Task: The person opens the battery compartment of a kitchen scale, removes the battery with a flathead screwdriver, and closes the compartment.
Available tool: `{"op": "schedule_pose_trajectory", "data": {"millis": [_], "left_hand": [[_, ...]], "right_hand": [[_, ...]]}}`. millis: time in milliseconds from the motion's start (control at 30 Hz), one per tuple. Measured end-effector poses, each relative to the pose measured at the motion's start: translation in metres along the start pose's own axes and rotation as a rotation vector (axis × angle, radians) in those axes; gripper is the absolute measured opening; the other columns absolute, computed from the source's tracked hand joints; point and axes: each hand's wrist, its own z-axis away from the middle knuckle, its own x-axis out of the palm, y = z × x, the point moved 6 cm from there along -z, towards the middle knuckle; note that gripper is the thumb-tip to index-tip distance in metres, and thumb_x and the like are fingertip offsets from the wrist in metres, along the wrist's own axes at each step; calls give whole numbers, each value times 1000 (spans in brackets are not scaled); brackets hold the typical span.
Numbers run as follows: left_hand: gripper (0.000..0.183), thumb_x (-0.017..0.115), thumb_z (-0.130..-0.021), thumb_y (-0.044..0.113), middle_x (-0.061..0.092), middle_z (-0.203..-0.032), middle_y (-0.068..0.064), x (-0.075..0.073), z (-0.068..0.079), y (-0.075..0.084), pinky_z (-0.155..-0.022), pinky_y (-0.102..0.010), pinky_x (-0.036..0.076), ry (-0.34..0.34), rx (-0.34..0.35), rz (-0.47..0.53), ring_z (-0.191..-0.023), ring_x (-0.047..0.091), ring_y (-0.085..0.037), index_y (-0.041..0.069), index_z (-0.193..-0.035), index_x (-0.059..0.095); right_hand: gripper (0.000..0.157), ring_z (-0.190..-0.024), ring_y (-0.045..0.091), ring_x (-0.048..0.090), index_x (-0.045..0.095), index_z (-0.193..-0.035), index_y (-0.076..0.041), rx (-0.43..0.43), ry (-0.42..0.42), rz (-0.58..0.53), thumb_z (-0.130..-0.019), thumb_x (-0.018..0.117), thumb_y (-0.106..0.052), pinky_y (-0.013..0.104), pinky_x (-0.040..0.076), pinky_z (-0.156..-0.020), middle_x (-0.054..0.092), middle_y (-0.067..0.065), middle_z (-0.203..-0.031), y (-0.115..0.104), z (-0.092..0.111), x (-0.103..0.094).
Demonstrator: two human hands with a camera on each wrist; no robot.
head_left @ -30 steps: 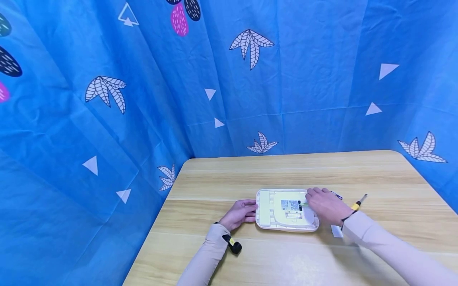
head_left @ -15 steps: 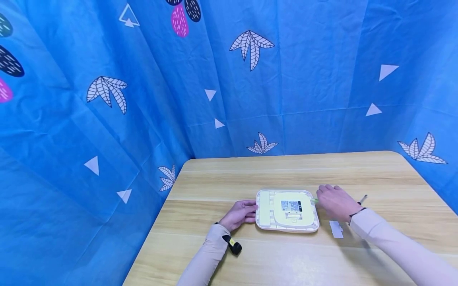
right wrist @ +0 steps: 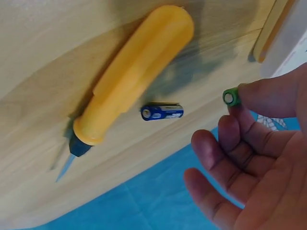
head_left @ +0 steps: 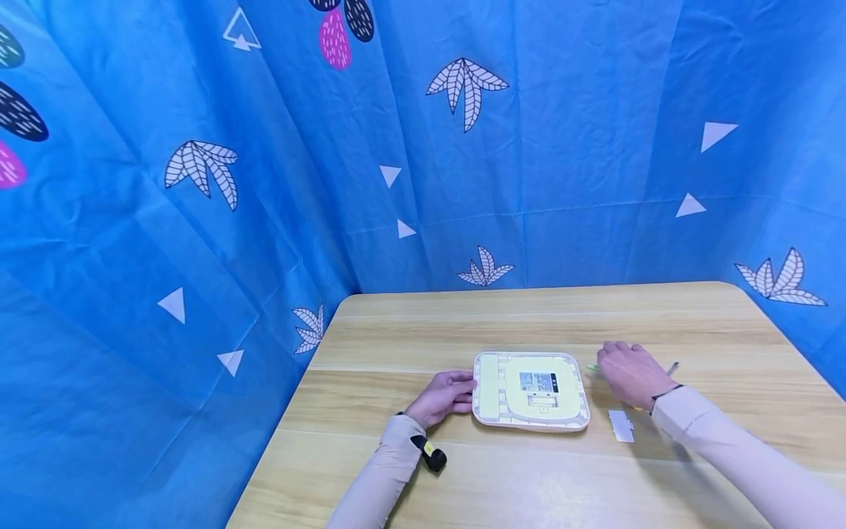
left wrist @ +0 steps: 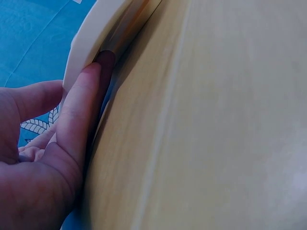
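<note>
A flat white device [head_left: 492,419] lies face down, with a label and an uncovered battery compartment [head_left: 543,400] on its back. My left hand [head_left: 441,397] holds its left edge; in the left wrist view, fingers [left wrist: 79,110] reach under the rim and the thumb lies against the side. To the right of the device, my right hand [head_left: 633,375] pinches a small green battery [right wrist: 231,97] between thumb and finger. Below that hand on the tabletop are a blue battery [right wrist: 163,111] and a yellow-handled screwdriver [right wrist: 136,72], both largely hidden in the head view.
A small pale battery cover [head_left: 621,426] lies on the wooden table [head_left: 529,485], just right of the device. A blue patterned curtain [head_left: 581,147] hangs behind the table and along its left side.
The right hand has moved right, from over the device to beside it, carrying the green battery away from it. My left hand has stayed in place.
</note>
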Motion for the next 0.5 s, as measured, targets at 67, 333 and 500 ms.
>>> {"op": "schedule_pose_trajectory", "data": {"millis": [67,333,500], "left_hand": [[44,63,-102,9,78,-102,-9,0,0,0,-77,-25,67,6,-4,-2,-78,75,-11,-8,-142,54],[45,64,-101,10,77,-104,-11,-1,-1,-1,-77,-25,67,9,-3,-3,-78,75,-11,-7,-141,54],[44,63,-102,9,77,-102,-8,-1,-1,-1,-76,-25,67,4,0,2,-78,75,-10,-7,-141,54]], "right_hand": [[19,-76,27,59,68,-93,4,20,-6,-3,-75,73,10,42,59,-63,63,13,-85,3,1,3],[17,-74,26,59,70,-93,4,98,-54,-42,-77,72,8,41,57,-60,63,13,-82,15,3,15],[13,-74,28,61,69,-92,2,129,-83,-83,-80,70,7,45,59,-61,64,13,-83,21,5,22]]}}
